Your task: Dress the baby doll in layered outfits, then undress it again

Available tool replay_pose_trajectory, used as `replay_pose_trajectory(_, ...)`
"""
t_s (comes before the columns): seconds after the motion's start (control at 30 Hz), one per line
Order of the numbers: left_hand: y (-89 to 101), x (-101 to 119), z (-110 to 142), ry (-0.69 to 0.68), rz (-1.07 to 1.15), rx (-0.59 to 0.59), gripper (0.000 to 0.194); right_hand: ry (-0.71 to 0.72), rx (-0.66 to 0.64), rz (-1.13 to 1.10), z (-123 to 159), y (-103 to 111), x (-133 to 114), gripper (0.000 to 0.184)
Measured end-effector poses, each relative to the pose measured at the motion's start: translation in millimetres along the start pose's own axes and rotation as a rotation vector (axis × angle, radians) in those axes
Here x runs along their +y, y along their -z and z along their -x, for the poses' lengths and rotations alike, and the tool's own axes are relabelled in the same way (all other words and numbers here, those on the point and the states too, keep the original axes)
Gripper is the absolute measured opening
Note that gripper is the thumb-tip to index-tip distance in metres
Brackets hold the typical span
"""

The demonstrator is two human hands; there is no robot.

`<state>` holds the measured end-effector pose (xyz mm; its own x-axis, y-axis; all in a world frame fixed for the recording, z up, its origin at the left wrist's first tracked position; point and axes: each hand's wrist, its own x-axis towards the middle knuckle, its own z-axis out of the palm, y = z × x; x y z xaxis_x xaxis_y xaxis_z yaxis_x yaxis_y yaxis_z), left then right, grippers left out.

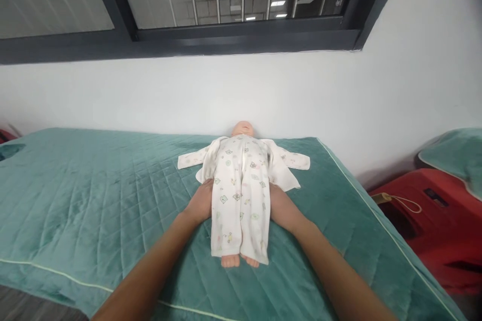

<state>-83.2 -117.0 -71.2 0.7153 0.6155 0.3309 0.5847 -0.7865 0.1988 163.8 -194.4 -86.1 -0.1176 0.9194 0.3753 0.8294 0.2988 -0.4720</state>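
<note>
A baby doll point(243, 128) lies on its back on the green quilted bed cover point(124, 185), head toward the wall and toes toward me. White printed baby pants point(228, 200) cover its body and legs, reaching up near the neck, with the feet point(230, 261) showing below the hems. A matching long-sleeved top point(284, 175) is spread out around and under it, sleeves out to both sides. My left hand point(203, 199) touches the left edge of the pants, and my right hand point(281, 205) touches the right edge. The cloth hides the fingers of both hands.
Behind the bed stands a white wall point(169, 95) with a dark-framed window point(241, 40). At the right, beyond the bed's piped edge, a red plastic object point(433, 230) carries a looped cord point(410, 204) and a piece of green fabric point(455, 155).
</note>
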Motion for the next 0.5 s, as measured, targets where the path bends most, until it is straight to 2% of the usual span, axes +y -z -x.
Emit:
replay_pose_trajectory(0.07,-3.9,-4,-1,0.019,-0.013,0.006,0.020,0.091,-0.113,-0.048,3,4,3,0.023)
replay_pose_trajectory(0.13,-7.0,-7,-1,0.023,-0.019,0.025,0.020,0.119,-0.163,-0.059,5,6,6,0.026)
replay_pose_trajectory(0.3,-7.6,-7,4,0.046,-0.098,0.073,0.019,0.085,-0.184,0.004,5,6,7,0.026)
replay_pose_trajectory(0.4,-6.3,-6,10,0.053,-0.210,0.082,0.025,-0.005,-0.147,0.098,5,6,8,0.021)
replay_pose_trajectory(0.5,-6.1,-8,14,0.038,-0.198,0.078,0.027,-0.075,-0.124,0.200,4,7,10,0.018)
